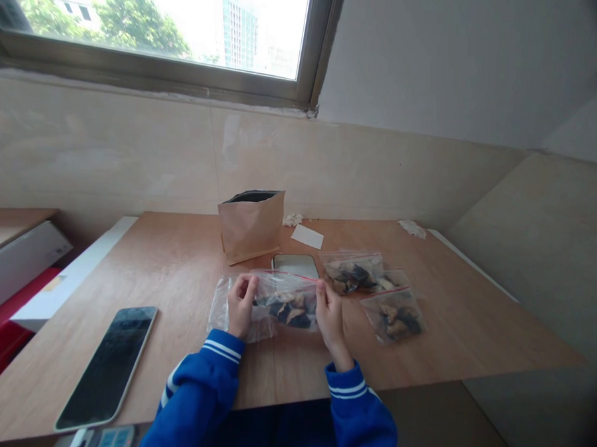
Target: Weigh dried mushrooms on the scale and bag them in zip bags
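Between my two hands is a clear zip bag [291, 308] with a red seal line and dark and tan dried pieces inside. My left hand [241, 304] pinches its upper left corner. The upper right corner is pinched by my right hand [328, 310]. Under and left of it lies an empty-looking clear plastic bag [219, 307], partly hidden by my left hand. Just behind the held bag is a pale flat device [295, 263], its near part covered. To the right, a filled zip bag [396, 317] lies close to more filled bags [353, 273], which overlap.
An open brown paper pouch [252, 228] stands at the back, beside a white card [308, 237] and crumpled tissue [293, 220]. A large phone [108, 367] lies at the front left of the wooden table [176, 264]. More tissue [412, 228] lies at the back right, before the wall.
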A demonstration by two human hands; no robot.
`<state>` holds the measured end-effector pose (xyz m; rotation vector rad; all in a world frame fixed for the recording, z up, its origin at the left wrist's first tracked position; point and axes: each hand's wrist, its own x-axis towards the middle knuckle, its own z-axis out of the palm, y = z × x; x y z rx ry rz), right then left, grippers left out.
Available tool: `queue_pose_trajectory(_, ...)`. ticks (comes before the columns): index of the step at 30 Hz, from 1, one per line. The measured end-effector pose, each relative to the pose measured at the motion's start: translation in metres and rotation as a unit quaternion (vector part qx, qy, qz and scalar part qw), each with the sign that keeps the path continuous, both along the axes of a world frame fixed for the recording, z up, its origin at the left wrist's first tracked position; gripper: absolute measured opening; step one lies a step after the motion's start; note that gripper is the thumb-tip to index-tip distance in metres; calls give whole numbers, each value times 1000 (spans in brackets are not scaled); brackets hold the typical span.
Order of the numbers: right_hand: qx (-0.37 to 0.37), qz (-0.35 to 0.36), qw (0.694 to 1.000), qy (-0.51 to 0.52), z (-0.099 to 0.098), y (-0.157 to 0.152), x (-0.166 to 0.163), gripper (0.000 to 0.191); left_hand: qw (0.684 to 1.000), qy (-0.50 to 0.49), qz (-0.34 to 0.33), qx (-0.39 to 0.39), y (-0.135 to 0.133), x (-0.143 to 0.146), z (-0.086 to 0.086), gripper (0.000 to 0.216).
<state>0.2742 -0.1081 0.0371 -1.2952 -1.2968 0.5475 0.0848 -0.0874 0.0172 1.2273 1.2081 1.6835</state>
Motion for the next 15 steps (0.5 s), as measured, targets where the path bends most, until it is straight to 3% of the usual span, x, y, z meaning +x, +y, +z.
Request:
queue_pose_trajectory(8, -10, -73, 997, 39, -41, 7, 27, 55, 993, -12, -102, -57, 1, 4, -4, 35)
queue_pose_trajectory(15, -7, -35, 999, 17, -51, 6, 25, 42, 991, -1, -104, -79, 6, -4, -11, 37)
